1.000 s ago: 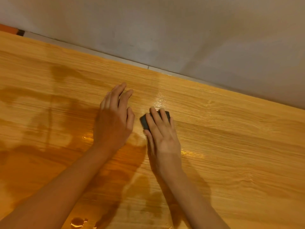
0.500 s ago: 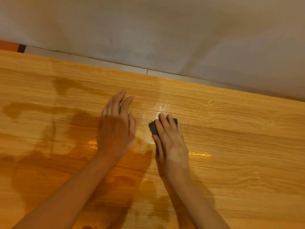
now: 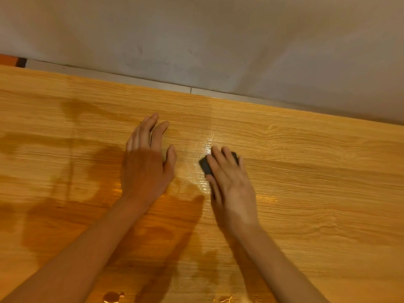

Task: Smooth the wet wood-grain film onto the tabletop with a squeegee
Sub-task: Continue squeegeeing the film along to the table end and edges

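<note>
The wood-grain film [image 3: 306, 193] covers the tabletop, and it shines wet around my hands. My right hand [image 3: 231, 182] lies over a small dark squeegee [image 3: 204, 166] and holds it flat against the film, fingers draped across its top and thumb at its near edge. Only the squeegee's left corner and a bit of its far right edge show. My left hand [image 3: 146, 165] rests flat on the film just left of it, fingers straight and slightly spread, a small gap between the two hands.
A grey wall [image 3: 218, 40] rises behind the table's far edge [image 3: 196, 92], with a pale strip along it. Darker wet patches [image 3: 72, 215] spread over the left and near part of the film. Small puddles [image 3: 112, 297] glint at the near edge.
My right hand slid the squeegee a little to the right, away from my left hand, which stayed flat in place. The view shifted slightly.
</note>
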### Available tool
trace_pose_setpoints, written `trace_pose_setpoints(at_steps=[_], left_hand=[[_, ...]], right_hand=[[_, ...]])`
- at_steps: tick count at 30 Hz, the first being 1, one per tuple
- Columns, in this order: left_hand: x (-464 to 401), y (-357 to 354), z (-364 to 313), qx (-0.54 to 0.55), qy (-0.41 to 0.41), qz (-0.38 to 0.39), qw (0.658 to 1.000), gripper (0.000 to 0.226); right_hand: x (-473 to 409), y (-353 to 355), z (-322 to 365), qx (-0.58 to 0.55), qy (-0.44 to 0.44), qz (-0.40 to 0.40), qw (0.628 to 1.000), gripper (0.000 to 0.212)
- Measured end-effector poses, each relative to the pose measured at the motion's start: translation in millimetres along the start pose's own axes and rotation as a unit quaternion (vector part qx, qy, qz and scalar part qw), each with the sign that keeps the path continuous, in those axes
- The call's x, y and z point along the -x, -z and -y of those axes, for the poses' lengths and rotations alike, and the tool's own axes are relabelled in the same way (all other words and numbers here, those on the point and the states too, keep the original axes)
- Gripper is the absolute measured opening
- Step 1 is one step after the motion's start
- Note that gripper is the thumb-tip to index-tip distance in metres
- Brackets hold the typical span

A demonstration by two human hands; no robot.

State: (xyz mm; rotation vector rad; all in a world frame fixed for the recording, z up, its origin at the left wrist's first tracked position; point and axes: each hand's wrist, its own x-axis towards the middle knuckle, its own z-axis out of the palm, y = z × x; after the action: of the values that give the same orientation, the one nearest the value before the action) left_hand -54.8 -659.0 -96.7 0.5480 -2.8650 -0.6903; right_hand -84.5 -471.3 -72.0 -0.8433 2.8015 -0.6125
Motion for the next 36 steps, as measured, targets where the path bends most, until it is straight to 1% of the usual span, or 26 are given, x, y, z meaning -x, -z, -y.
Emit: trace_pose_setpoints(at_steps=[1, 2, 5, 6, 8, 10, 13, 14, 15, 17, 19, 21, 22, 24, 26, 28, 29, 30, 31, 33, 34, 36], left_hand=[[0, 0, 0, 0.000, -0.003, -0.003, 1.000, 0.049], [0, 0, 1, 0.001, -0.005, -0.006, 1.000, 0.049], [0, 0, 1, 0.000, -0.009, -0.010, 1.000, 0.048], [1, 0, 1, -0.002, -0.011, -0.011, 1.000, 0.048], [1, 0, 1, -0.002, -0.015, -0.015, 1.000, 0.048], [0, 1, 0, 0.001, -0.018, -0.019, 1.000, 0.047], [0, 1, -1, -0.001, -0.020, -0.027, 0.999, 0.047], [0, 1, -2, -0.001, -0.021, -0.031, 0.999, 0.046], [0, 1, -3, 0.001, -0.020, -0.034, 0.999, 0.046], [0, 1, -3, 0.010, -0.016, -0.039, 0.999, 0.045], [0, 1, -3, 0.014, -0.015, -0.041, 0.999, 0.045], [1, 0, -1, 0.013, -0.017, -0.037, 0.999, 0.046], [2, 0, 0, 0.012, -0.019, -0.035, 0.999, 0.046], [3, 0, 2, 0.010, -0.024, -0.032, 0.999, 0.046], [2, 2, 3, 0.008, -0.026, -0.021, 0.999, 0.046], [3, 6, 3, 0.009, -0.028, 0.011, 0.999, 0.048], [6, 9, 3, 0.007, -0.032, 0.032, 0.999, 0.050], [11, 13, 6, 0.002, -0.039, 0.048, 0.998, 0.052], [21, 18, 9, -0.004, -0.045, 0.058, 0.997, 0.053], [47, 29, 20, -0.008, -0.044, 0.067, 0.997, 0.057], [62, 34, 27, -0.003, -0.036, 0.072, 0.997, 0.060], [85, 40, 40, 0.007, -0.031, 0.069, 0.997, 0.063]], right_hand=[[-18, 6, -10, 0.008, -0.009, 0.000, 1.000, 0.041], [-42, 11, -20, 0.012, -0.033, -0.021, 0.999, 0.041], [-108, 25, -52, -0.030, -0.154, -0.084, 0.984, 0.042], [-112, 25, -54, -0.047, -0.173, -0.096, 0.979, 0.042], [-88, 17, -42, -0.064, -0.168, -0.110, 0.977, 0.041], [-33, 7, -21, -0.060, -0.140, -0.114, 0.982, 0.040], [33, 1, -7, -0.049, -0.069, -0.060, 0.995, 0.042], [33, 5, -13, -0.050, -0.047, -0.035, 0.997, 0.043], [22, 10, -24, -0.053, -0.042, -0.020, 0.997, 0.042], [-21, 20, -47, -0.054, -0.080, -0.044, 0.994, 0.041], [-65, 29, -68, -0.082, -0.157, -0.094, 0.980, 0.041], [-73, 29, -69, -0.100, -0.196, -0.128, 0.967, 0.042], [-59, 24, -62, -0.096, -0.194, -0.133, 0.967, 0.041], [-5, 14, -38, -0.081, -0.163, -0.118, 0.976, 0.041], [50, 9, -23, -0.076, -0.112, -0.074, 0.988, 0.042], [66, 14, -29, -0.056, -0.067, -0.031, 0.996, 0.043], [59, 17, -36, -0.049, -0.067, -0.031, 0.996, 0.042], [49, 19, -41, -0.051, -0.095, -0.048, 0.993, 0.042], [36, 21, -42, -0.062, -0.143, -0.078, 0.985, 0.042], [15, 16, -33, -0.077, -0.230, -0.139, 0.960, 0.041], [9, 8, -20, -0.072, -0.249, -0.151, 0.954, 0.040], [6, -12, 14, -0.072, -0.223, -0.144, 0.961, 0.037]])
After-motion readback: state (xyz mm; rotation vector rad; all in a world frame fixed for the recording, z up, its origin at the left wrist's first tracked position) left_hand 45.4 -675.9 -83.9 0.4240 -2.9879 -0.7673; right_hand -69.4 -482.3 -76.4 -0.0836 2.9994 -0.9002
